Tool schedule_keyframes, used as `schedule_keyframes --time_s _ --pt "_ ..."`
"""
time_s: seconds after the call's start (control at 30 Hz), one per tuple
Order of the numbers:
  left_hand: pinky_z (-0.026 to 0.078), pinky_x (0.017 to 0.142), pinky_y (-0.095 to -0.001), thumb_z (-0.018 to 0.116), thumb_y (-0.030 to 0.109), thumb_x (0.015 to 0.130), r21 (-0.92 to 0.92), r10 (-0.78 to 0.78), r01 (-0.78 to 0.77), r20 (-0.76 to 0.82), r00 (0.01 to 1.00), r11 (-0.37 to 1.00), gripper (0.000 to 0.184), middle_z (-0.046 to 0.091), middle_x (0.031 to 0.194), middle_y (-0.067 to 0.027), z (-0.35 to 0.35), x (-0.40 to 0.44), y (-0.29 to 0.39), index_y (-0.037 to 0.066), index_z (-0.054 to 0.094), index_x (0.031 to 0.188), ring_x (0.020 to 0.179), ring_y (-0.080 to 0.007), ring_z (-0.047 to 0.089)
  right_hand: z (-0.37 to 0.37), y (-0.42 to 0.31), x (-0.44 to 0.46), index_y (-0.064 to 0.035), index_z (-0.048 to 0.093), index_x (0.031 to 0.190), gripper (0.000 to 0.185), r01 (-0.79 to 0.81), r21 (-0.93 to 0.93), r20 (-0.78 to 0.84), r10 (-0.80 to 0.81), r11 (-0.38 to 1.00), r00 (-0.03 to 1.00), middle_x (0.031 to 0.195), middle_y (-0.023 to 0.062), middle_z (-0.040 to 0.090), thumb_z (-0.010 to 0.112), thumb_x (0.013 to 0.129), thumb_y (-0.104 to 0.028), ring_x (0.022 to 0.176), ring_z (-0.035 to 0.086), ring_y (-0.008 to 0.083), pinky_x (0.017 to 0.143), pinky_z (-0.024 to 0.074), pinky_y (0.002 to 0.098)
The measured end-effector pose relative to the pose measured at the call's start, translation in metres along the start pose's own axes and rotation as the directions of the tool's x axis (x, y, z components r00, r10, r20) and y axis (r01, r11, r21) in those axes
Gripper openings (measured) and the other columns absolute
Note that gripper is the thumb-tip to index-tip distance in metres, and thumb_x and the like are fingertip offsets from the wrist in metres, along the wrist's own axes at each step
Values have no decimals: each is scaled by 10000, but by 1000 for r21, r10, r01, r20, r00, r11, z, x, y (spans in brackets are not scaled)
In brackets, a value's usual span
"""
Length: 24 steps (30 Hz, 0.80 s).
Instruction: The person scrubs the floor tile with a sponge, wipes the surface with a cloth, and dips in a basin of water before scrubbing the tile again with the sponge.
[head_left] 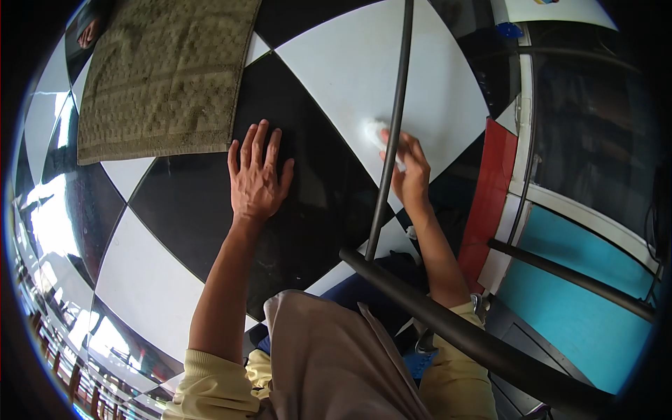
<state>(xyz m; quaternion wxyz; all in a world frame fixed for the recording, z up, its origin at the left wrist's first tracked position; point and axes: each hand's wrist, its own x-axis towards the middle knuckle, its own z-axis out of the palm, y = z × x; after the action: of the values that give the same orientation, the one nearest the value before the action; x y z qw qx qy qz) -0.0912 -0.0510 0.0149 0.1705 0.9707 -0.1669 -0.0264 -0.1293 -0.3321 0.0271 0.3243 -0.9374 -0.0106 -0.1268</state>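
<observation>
My left hand (257, 178) lies palm down on a glossy black floor tile (308, 231), its fingers spread and holding nothing. With my right hand (411, 168) I grip a crumpled white wad (376, 133), which looks like tissue or thin cloth, against a white tile (364, 56). The fingers are curled round it, and a bit of white shows below them. A thin black bar (400, 91) passes in front of the right hand and hides part of the fingers and of the wad.
A brown-green textured mat (168, 77) lies beyond my left hand. To the right stand a red panel (490, 196), a turquoise panel (574, 280) and dark glass in a white frame. A thick black bar (455, 322) slants across my right arm. A bare foot (88, 33) shows at upper left.
</observation>
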Motion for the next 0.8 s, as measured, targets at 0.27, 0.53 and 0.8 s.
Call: schedule_keyframes --time_s 0.27,0.53,0.8 --pt "181 1166 -486 531 345 944 11 -6 6 3 1000 1000 547 310 1539 -84 0 0 -1 128 403 1429 1434 -263 267 2 -9 -2 -51 667 1182 418 3 42 -4 -3 999 1000 1148 94 633 663 795 105 944 647 220 760 544 316" --pt "182 1165 -496 513 369 945 18 -7 7 -8 1000 1000 547 317 1537 -80 0 1 -1 127 415 1426 1434 -254 271 8 -14 -3 -44 652 1191 417 -133 192 -33 142 972 989 1156 130 623 655 800 101 1084 632 295 882 562 348" --pt "182 1164 -491 533 335 944 9 6 -6 -10 1000 1000 550 311 1539 -85 0 -1 1 130 395 1435 1432 -268 273 9 -1 24 -41 652 1186 387 -93 20 -76 94 995 993 1160 113 619 675 813 59 1076 630 264 903 540 341"
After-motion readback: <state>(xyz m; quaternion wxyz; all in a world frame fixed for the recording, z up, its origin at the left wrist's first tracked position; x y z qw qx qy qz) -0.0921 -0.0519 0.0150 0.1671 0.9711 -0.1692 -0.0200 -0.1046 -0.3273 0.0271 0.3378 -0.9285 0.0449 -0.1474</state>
